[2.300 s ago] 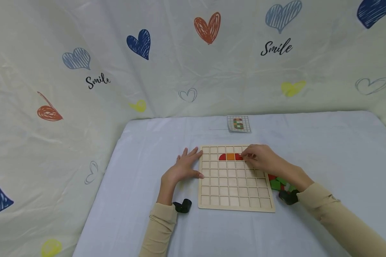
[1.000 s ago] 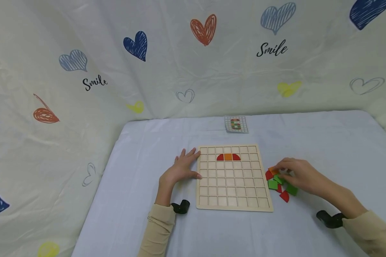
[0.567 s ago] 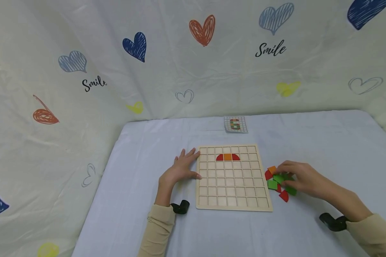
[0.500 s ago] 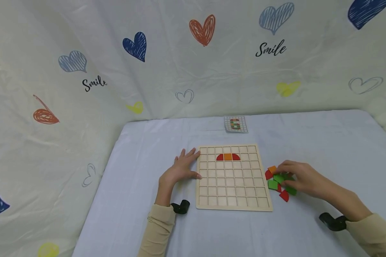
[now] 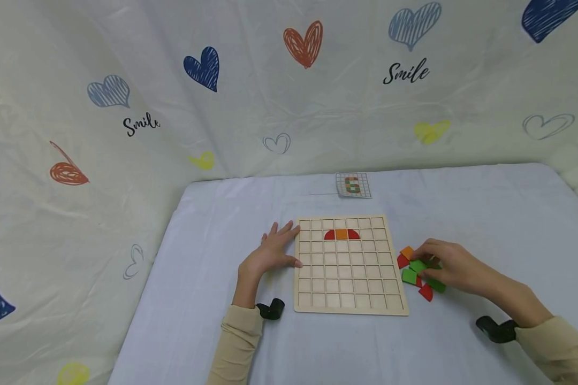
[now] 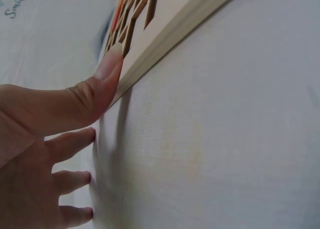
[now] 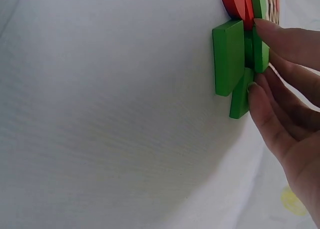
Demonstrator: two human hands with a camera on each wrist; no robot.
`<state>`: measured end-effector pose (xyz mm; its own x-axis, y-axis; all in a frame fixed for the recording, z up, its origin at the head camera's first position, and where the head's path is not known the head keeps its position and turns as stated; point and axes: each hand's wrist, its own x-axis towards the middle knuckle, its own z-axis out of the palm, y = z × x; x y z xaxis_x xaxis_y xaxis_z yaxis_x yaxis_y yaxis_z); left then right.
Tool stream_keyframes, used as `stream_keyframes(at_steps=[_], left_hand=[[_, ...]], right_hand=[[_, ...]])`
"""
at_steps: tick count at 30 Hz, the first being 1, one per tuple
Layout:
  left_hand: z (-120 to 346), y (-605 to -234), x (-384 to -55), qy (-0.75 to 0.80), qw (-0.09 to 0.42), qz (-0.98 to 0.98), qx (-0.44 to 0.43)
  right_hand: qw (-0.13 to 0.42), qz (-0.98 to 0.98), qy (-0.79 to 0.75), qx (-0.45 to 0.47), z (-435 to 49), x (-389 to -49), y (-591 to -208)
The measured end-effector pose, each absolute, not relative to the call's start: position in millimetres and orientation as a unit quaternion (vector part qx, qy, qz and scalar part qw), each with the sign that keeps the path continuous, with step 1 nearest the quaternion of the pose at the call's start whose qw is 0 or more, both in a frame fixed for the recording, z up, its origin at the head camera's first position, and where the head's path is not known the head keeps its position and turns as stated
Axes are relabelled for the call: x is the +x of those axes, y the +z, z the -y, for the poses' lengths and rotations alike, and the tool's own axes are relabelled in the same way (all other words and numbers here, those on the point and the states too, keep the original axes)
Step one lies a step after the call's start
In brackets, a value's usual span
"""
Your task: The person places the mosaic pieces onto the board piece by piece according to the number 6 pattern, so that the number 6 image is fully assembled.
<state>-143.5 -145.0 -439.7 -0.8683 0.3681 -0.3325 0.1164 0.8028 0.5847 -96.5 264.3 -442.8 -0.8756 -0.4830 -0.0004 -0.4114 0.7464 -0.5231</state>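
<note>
Right hand (image 5: 455, 266) has shifted off the upper row of the board (image 5: 344, 271) to the loose tiles (image 5: 409, 276), just beside its right edge. Fingertips straddle a green tile (image 7: 261, 53); whether they pinch it, cannot tell. Tiles look light, stiff, smooth, probably slick, hardly fragile; best taken by opposite edges. Three seated tiles (image 5: 341, 234) on board. Left hand (image 5: 270, 254) unclenched, fingers spread, thumb on board's left rim. Patterned card (image 5: 353, 185) beyond.

Pale wooden board with square grid (image 5: 348, 286): flat. Second row from far edge: two red quarter-round tiles (image 5: 329, 235) flanking orange square tile (image 5: 341, 234). Loose heap of green, red, orange tiles (image 5: 409, 276), just beside board's right edge.
</note>
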Motion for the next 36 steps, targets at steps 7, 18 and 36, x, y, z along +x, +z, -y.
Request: stream_keyframes(at_steps=[7, 18, 36], left_hand=[[145.1, -442.6, -145.2, 0.285, 0.22, -0.924, 0.131], [144.9, -442.1, -145.2, 0.288, 0.219, -0.923, 0.131], [144.7, -441.8, -144.7, 0.289, 0.221, -0.923, 0.126]], right_hand=[[0.083, -0.925, -0.29, -0.231, -264.6, -97.7, -443.5], [0.101, -0.922, -0.297, -0.229, -266.9, -99.4, -446.1], [0.111, -0.93, -0.31, -0.165, -268.8, -99.4, -447.3]])
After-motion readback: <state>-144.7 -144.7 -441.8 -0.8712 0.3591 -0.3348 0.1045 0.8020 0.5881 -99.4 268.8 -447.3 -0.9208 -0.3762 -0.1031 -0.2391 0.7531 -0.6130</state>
